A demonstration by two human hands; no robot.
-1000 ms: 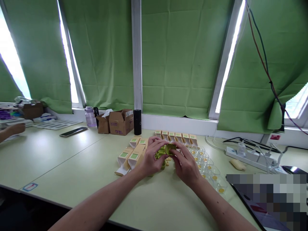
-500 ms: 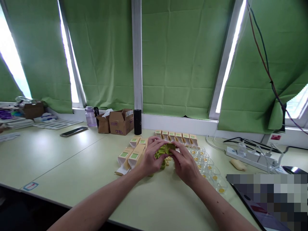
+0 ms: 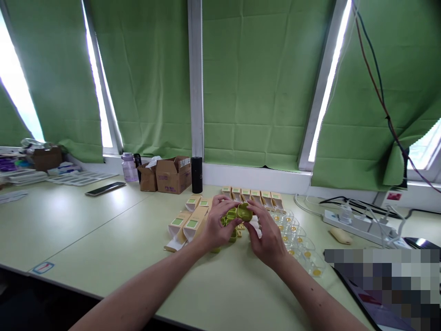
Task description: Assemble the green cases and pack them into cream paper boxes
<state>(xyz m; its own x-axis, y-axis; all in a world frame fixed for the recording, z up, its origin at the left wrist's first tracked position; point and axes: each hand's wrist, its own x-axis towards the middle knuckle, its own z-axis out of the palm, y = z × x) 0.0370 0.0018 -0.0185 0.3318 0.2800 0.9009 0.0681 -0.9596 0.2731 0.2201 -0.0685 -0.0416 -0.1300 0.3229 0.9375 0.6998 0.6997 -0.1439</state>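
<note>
Where the fingers meet: green plastic piece, just above the worktop.
Left hand: grasping it, seemingly to steady it.
Right hand: pinching its other side.
Left of fingers: cartons.
Right of fingers: clear cups.

Pale green table with tan cartons, green pieces, clear trays, phone, power strip.

Head cam, fwd/down, close over table

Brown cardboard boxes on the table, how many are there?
3: a small box and a larger box left of the black cylinder, another box at the far left.
</note>
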